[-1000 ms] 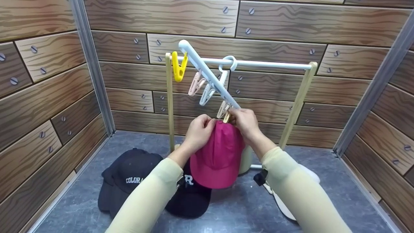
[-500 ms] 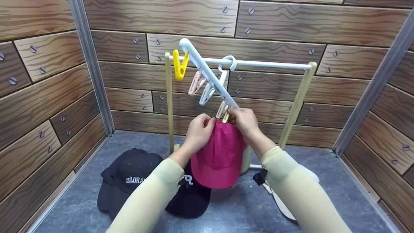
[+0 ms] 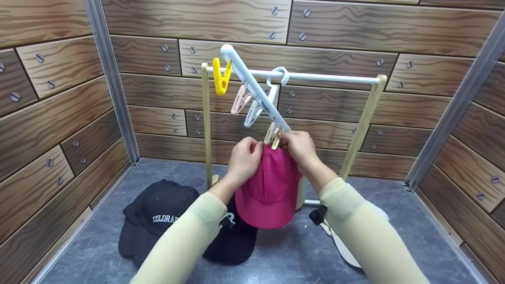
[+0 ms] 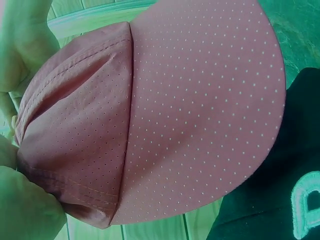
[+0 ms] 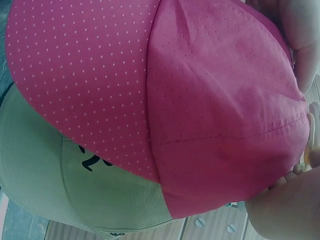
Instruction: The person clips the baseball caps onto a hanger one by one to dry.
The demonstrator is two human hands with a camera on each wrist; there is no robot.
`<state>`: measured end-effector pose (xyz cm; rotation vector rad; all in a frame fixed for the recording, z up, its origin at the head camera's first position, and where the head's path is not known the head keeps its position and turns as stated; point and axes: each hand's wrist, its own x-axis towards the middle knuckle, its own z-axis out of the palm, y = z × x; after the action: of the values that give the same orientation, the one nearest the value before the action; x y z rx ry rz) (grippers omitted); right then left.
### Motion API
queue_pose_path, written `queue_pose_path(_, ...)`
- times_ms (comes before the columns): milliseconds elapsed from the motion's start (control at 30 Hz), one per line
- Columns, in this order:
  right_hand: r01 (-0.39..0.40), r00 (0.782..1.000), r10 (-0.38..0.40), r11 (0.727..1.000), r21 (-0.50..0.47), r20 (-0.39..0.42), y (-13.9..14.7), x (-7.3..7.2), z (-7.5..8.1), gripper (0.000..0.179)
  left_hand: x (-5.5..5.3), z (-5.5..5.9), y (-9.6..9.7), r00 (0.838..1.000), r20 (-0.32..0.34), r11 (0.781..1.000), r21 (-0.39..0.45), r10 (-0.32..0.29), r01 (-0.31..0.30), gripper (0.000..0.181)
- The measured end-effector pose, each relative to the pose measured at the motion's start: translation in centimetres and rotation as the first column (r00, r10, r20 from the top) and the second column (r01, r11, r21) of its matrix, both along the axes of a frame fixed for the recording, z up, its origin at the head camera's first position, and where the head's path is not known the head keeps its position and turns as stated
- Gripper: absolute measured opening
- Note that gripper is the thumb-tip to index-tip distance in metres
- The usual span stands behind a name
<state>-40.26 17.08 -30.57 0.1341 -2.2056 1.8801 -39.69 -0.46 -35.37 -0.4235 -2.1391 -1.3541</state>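
Observation:
A crimson cap point(image 3: 268, 185) with a dotted brim hangs crown up below the low end of a pale blue clip hanger point(image 3: 256, 88). My left hand point(image 3: 245, 157) pinches the top of the cap's crown on its left side. My right hand point(image 3: 300, 148) pinches a pale yellow clothespin point(image 3: 275, 142) at the crown's top; its fingertips are partly hidden. Beside it hangs a cream clothespin point(image 3: 271, 132). Behind the crimson cap, a pale green cap point(image 5: 117, 195) shows in the right wrist view.
The hanger hooks over the white rail point(image 3: 331, 78) of a wooden-post rack. Yellow point(image 3: 221, 79), pink point(image 3: 240, 100) and pale blue clothespins point(image 3: 252, 114) dangle from it. Two black caps point(image 3: 158, 221) lie at left, and a white cap point(image 3: 345, 250) lies under my right forearm.
The hanger's raised left end has lifted slightly, its yellow clothespin with it. The crimson cap has shifted a little right. Both hands keep their grip almost in place.

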Motion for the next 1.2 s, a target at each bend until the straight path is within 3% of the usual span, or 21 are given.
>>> queue_pose_path(400,0.016,1.0,-0.016,1.0,0.008,0.001,0.0,0.2,-0.1,0.03,0.5,0.5,1.1,0.997,0.04,0.997,0.047,0.061,-0.062,0.022)
queue_pose_path(667,-0.015,1.0,0.016,0.999,-0.041,0.023,0.1,0.1,-0.5,0.034,0.7,0.8,1.0,0.998,0.058,0.998,0.053,0.035,-0.038,0.023)
queue_pose_path(867,-0.065,0.998,0.066,0.996,-0.064,0.024,0.3,-0.1,-1.1,0.039,0.7,0.6,0.8,0.995,0.098,0.999,0.038,0.008,-0.011,0.026)
queue_pose_path(1200,-0.075,0.997,0.075,0.996,-0.05,0.002,0.8,-0.3,-2.1,0.043,0.6,-0.3,0.5,0.989,0.149,0.999,0.034,-0.022,0.017,0.025)
